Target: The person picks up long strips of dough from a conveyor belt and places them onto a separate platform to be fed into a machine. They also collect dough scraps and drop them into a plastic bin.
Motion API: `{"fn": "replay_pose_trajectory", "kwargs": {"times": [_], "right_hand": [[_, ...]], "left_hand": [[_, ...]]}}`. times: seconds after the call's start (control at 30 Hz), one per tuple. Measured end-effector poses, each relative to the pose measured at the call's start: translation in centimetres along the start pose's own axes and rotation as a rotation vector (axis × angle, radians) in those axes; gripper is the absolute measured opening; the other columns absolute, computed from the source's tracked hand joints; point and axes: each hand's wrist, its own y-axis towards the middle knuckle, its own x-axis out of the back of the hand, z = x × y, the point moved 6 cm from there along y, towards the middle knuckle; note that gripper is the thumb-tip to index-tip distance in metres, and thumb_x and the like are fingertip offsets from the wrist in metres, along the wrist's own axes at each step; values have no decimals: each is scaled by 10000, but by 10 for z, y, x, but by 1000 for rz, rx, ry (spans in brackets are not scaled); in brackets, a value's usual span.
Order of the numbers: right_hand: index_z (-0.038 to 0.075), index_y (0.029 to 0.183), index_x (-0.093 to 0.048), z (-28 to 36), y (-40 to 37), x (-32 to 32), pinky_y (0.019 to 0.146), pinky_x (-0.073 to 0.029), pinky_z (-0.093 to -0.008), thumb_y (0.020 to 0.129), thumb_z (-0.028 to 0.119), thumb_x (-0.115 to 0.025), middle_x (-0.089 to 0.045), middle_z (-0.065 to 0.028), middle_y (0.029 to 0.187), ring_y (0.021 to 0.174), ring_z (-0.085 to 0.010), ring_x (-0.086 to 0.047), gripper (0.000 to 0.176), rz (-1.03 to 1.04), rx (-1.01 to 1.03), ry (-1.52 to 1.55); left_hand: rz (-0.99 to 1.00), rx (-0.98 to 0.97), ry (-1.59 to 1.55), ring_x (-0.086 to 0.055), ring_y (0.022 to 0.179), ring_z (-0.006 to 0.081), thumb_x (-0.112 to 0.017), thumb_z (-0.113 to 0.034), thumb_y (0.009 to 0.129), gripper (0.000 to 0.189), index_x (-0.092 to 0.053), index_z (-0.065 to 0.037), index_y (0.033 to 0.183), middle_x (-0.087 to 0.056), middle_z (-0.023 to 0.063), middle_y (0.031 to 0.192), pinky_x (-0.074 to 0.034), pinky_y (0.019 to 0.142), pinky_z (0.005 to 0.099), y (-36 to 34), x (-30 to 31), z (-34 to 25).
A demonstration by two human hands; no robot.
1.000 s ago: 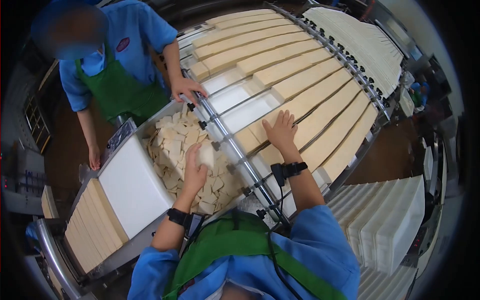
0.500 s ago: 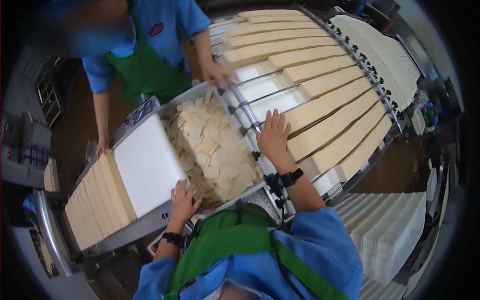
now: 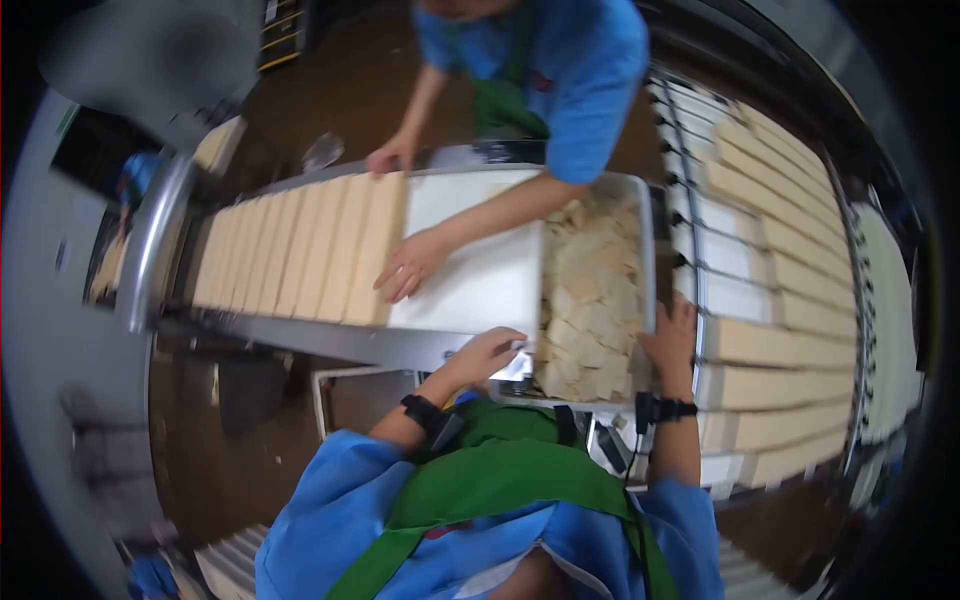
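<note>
My left hand (image 3: 487,355), loosely bent with its fingers apart, is at the front right corner of a white board (image 3: 470,290); no object shows in it. My right hand (image 3: 675,340) is spread at the right rim of a bin (image 3: 648,230), its thumb towards the rim. Thin, flat, pale pieces (image 3: 590,310) fill the bin between my hands. Left of the board stands a row of long beige blocks (image 3: 290,250). A co-worker's hand (image 3: 412,265) touches the nearest block's right side, and their other hand (image 3: 390,155) is at its far end.
On the right, more long beige blocks (image 3: 780,345) lie on a rack divided by dark rods. A curved metal bar (image 3: 160,240) rises at the left end of the row. The co-worker (image 3: 590,80) leans over from the far side.
My view has turned left. My right hand has moved from the rack's near end to the bin's rim. The co-worker's hand has left the rack and reached across the board to the blocks.
</note>
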Motion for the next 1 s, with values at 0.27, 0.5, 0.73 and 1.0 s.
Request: {"fn": "replay_pose_trajectory", "kwargs": {"times": [0.27, 0.5, 0.73, 1.0], "right_hand": [[82, 1190, -553, 33, 1, 13, 1051, -288, -453, 749, 290, -676, -380, -201, 1361, 1273, -421, -306, 503, -14, -75, 39], [21, 998, -617, 174, -4, 51, 870, -432, -362, 764, 63, -645, -615, -161, 998, 976, -302, -573, 239, 115, 423, 678], [44, 940, -643, 324, 40, 45, 734, -457, -370, 837, 101, -587, -640, -132, 829, 792, -299, -597, 130, 110, 655, 749], [54, 1056, -611, 459, 128, -50, 874, -434, -402, 814, 196, -611, -567, -156, 1098, 1041, -332, -508, 280, 52, 820, 472]], "left_hand": [[-811, 14, -23, -589, 880, 181, -542, -93, 867, 197, -610, 3, 1026, -620, 97, 965, -461, 795, 299, -66, 107, 56], [-1313, 640, 528, -392, 1141, 390, -709, -244, 733, 638, -427, 29, 1236, -406, 245, 1247, -350, 963, 416, -142, 188, 149], [-1108, 728, 377, -372, 1122, 441, -760, -266, 683, 759, -367, 60, 1244, -344, 274, 1247, -343, 969, 465, -134, 209, 157], [-1042, 717, 348, -474, 1001, 408, -771, -253, 661, 679, -409, 72, 1135, -434, 244, 1090, -426, 857, 429, -133, 217, 127]]}}
